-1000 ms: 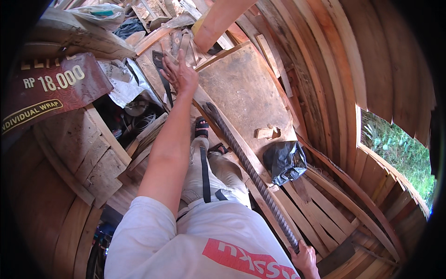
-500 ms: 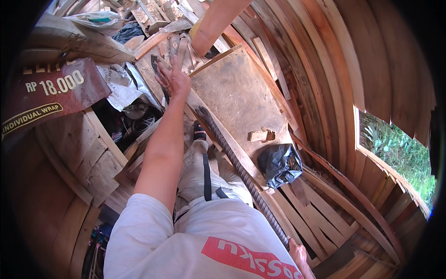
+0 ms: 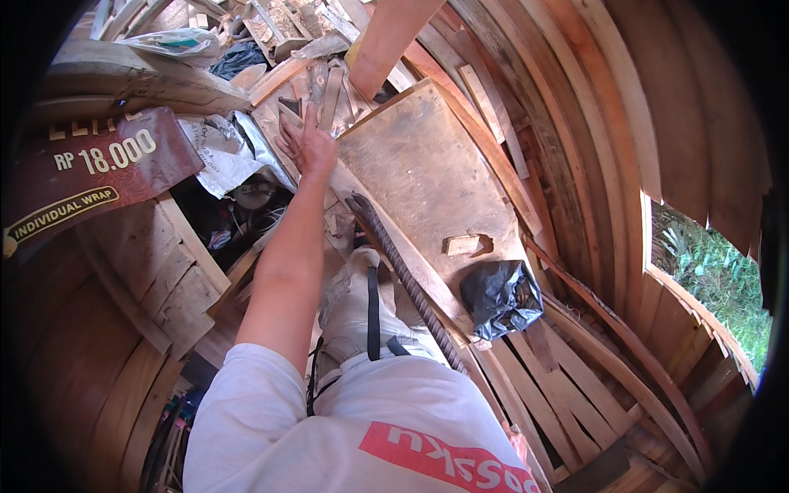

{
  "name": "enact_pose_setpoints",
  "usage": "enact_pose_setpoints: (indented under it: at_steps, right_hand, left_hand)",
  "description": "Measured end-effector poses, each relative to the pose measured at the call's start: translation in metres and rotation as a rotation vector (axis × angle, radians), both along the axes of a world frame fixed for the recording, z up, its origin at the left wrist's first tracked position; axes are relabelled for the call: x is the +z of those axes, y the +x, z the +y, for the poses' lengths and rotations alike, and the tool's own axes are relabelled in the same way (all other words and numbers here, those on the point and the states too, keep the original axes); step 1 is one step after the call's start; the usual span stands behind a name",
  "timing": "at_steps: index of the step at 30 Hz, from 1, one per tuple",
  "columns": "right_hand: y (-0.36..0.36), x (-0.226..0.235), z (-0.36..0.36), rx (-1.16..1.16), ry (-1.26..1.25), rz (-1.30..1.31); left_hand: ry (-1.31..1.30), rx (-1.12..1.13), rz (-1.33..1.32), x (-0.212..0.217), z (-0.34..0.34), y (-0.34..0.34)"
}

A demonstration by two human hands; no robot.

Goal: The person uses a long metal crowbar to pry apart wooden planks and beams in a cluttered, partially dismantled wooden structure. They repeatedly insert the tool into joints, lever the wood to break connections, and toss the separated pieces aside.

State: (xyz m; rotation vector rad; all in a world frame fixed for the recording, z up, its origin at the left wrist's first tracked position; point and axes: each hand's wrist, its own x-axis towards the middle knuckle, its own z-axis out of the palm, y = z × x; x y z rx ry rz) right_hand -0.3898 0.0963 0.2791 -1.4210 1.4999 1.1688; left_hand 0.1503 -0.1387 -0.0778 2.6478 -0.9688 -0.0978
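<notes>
My left hand [image 3: 308,149] is stretched forward with fingers extended, over the narrow strip of boards left of a large plywood panel [image 3: 419,168]. It holds nothing that I can see; a small dark object [image 3: 289,105] lies just beyond the fingers. A long ribbed steel bar [image 3: 403,267] with a bent, flattened tip slants past my legs along the panel's left edge. Its lower end disappears behind my shirt. There, only a sliver of my right hand [image 3: 517,442] shows, closed around the bar's lower end; the fingers are mostly hidden.
A black plastic bag [image 3: 501,300] sits at the panel's near edge beside a small wood block [image 3: 462,245]. Curved plank walls [image 3: 567,123] rise on the right, with an opening onto grass [image 3: 711,267]. A maroon printed sheet [image 3: 99,168] hangs left; scrap wood [image 3: 283,37] lies ahead.
The view has shifted slightly. The bar's lower part and my right hand have slipped further behind my shirt. My left hand's fingers have drawn closer together.
</notes>
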Motion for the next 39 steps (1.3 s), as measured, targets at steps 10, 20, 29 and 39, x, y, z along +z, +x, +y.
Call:
enact_pose_setpoints:
  at_steps: [10,20,29,39]
  right_hand:
    - [-0.014,-0.043,-0.008,0.095,-0.112,-0.097]
    - [-0.067,-0.12,0.008,0.121,-0.192,-0.174]
    - [-0.078,-0.186,0.014,0.048,-0.333,-0.189]
    - [-0.074,-0.242,0.034,-0.27,-0.332,-0.187]
  left_hand:
    - [0.013,0.007,-0.036,-0.001,0.006,0.005]
    - [0.038,0.006,-0.005,-0.001,0.005,0.004]
    - [0.032,-0.007,-0.05,-0.006,0.004,-0.001]
    - [0.022,-0.1,-0.014,0.0,0.013,0.015]
